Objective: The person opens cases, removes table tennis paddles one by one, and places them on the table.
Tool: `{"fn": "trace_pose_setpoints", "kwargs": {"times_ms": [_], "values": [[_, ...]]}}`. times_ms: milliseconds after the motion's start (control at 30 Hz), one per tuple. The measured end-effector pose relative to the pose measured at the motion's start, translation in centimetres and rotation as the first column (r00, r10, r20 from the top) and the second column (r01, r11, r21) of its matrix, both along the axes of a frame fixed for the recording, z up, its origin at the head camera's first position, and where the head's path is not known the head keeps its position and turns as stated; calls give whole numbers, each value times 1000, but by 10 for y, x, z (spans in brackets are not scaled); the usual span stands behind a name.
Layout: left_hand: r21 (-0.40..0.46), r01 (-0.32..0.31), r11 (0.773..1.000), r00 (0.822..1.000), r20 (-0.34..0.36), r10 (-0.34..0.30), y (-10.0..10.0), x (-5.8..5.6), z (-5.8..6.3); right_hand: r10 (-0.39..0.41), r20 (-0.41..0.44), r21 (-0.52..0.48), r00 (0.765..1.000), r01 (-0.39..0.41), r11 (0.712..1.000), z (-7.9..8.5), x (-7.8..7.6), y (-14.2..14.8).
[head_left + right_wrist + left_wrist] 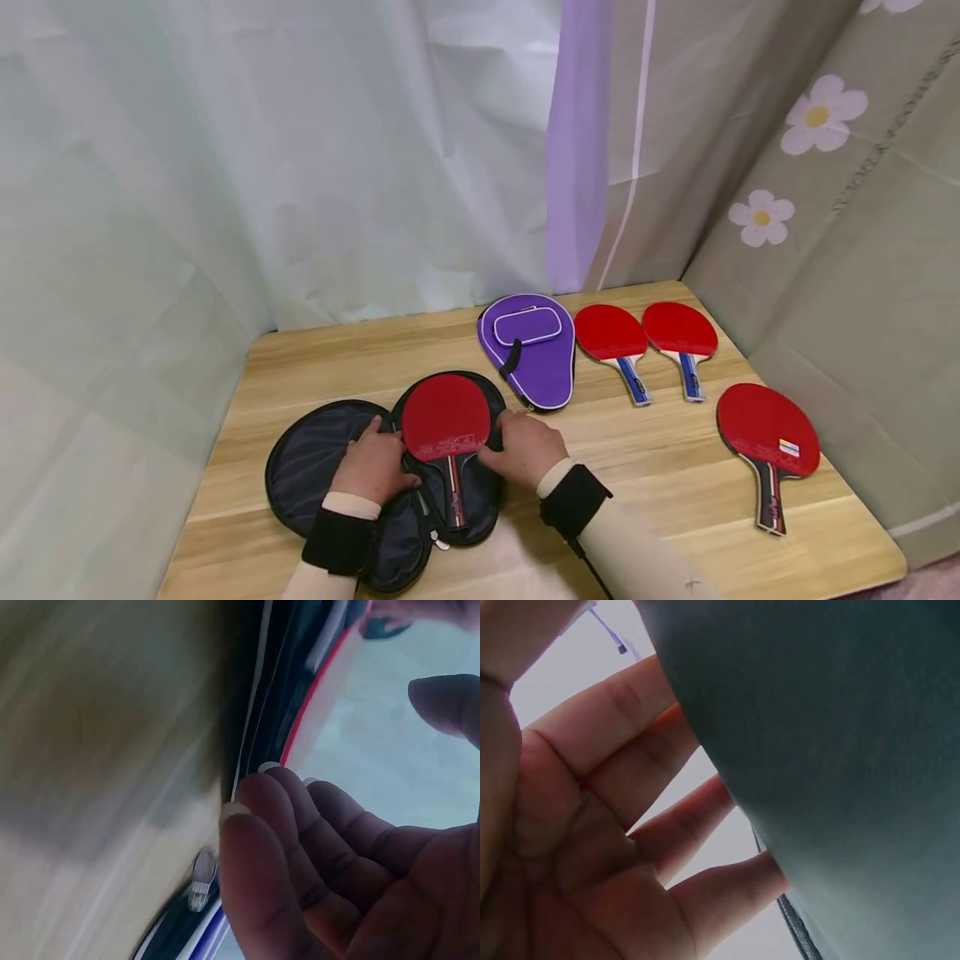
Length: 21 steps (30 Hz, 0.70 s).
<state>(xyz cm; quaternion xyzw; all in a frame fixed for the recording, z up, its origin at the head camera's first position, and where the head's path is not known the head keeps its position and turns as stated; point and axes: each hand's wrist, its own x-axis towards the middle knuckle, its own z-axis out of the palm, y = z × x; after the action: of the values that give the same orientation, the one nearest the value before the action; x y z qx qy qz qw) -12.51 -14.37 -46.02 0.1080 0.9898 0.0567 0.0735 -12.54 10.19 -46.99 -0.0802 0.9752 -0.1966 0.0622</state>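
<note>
A black zippered paddle case [315,454] lies unfolded on the table, its two halves side by side. On its right half rests a red table tennis paddle [446,417], handle toward me. My left hand [372,467] is at the seam between the halves, left of the paddle. In the left wrist view its fingers [697,825] reach to dark fabric [817,765] that hides their tips. My right hand [528,446] is at the case's right edge. The right wrist view shows its fingers [259,862] loosely bent at that edge, thumb apart.
A purple paddle case [543,362] lies behind my right hand. Two red paddles with blue handles [633,383] are at the back right. Another red paddle [757,417] lies near the table's right edge. Curtains [360,167] hang behind the wooden table [637,450].
</note>
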Motion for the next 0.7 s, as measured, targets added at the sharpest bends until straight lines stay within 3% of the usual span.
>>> {"fn": "trace_pose_setpoints", "kwargs": {"times_ms": [233,700], "values": [[0,-2,1000,1000,-5,2,1,-1,1,66,10,77,998,-66,995,-1,8,-26],[-10,4,1000,1000,-11,-4,2,0,3,55,0,165,998,-54,985,-13,15,-51]]}}
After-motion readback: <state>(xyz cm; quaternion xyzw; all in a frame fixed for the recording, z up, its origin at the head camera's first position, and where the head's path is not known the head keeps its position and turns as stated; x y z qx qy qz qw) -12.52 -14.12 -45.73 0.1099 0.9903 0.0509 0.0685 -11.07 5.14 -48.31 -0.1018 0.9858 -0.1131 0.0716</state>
